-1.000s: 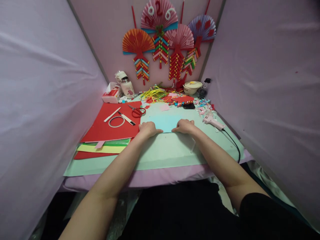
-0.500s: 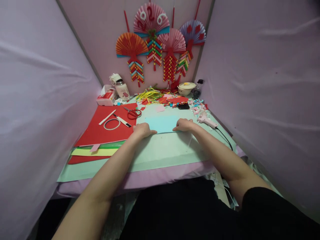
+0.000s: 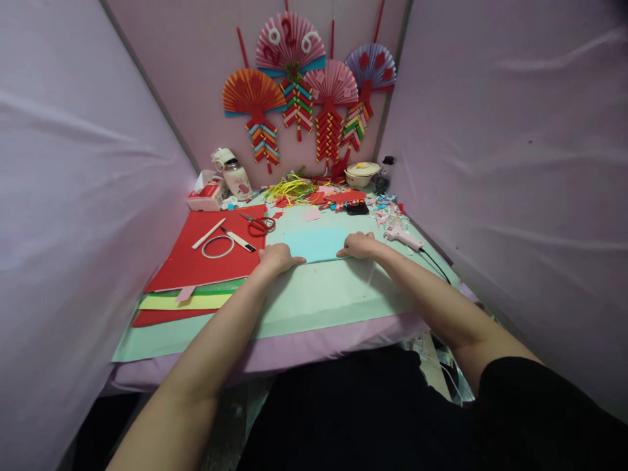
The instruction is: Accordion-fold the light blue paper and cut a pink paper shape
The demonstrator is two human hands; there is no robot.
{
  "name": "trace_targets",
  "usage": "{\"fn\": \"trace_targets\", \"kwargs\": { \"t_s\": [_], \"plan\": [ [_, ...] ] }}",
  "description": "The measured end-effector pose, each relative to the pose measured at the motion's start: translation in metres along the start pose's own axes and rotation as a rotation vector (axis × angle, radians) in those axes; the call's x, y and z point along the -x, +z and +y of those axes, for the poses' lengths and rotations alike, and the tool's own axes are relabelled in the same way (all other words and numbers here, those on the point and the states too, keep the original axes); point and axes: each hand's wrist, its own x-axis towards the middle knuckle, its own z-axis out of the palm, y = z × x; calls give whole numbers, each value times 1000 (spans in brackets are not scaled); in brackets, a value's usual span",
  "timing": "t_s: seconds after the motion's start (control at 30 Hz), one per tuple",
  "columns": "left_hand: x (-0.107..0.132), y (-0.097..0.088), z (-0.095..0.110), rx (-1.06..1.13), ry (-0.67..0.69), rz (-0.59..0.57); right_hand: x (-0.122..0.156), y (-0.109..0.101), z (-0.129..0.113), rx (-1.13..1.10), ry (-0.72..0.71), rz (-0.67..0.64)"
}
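Observation:
A light blue paper sheet [image 3: 316, 241] lies on the pale green mat [image 3: 314, 301] in the middle of the table. My left hand [image 3: 275, 258] presses on the sheet's near left corner with fingers curled down. My right hand [image 3: 358, 245] rests on the near right corner, fingers bent onto the paper's edge. Both forearms reach forward from the bottom of the view.
A red sheet [image 3: 206, 252] at the left carries red scissors [image 3: 258, 226], a tape ring [image 3: 218, 246], a white pen and a knife. A glue gun [image 3: 405, 238] with cord lies at the right. Paper scraps, a bowl [image 3: 362, 174] and a bottle stand at the back under paper fans [image 3: 304, 85].
The view has shifted a little to the right and up. Both hands stay on the blue sheet's near edge in much the same place.

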Motion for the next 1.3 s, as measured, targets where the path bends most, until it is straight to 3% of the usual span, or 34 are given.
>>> {"fn": "trace_targets", "kwargs": {
  "t_s": [0.2, 0.5, 0.73, 0.9, 0.97, 1.07, 1.13, 1.17, 1.23, 1.3],
  "plan": [
    [0, 2, -1, 19, -8, 16, -1, -6, -4, 63, -4, -48],
    [-1, 7, -13, 88, 48, 53, -2, 6, 10, 22, -31, 44],
    [-7, -2, -24, 9, 5, -14, -11, 7, 15, -24, -36, -3],
    [-5, -1, -41, -15, 21, 38, -12, 8, 16, -33, -40, 4],
    [-2, -2, -43, 20, 42, 132, -11, 8, 16, -31, -40, 9],
    [8, -1, -32, 93, 149, 437, -10, 8, 15, -28, -36, 9],
    [16, 6, -13, 138, 328, 602, -10, 8, 15, -25, -32, 10],
    [20, 12, -2, 140, 463, 593, -10, 9, 15, -24, -30, 16],
    [26, 27, 19, 96, 685, 466, -10, 10, 15, -26, -25, 31],
    [31, 44, 32, 58, 714, 309, -9, 11, 15, -35, -26, 48]
  ]
}}
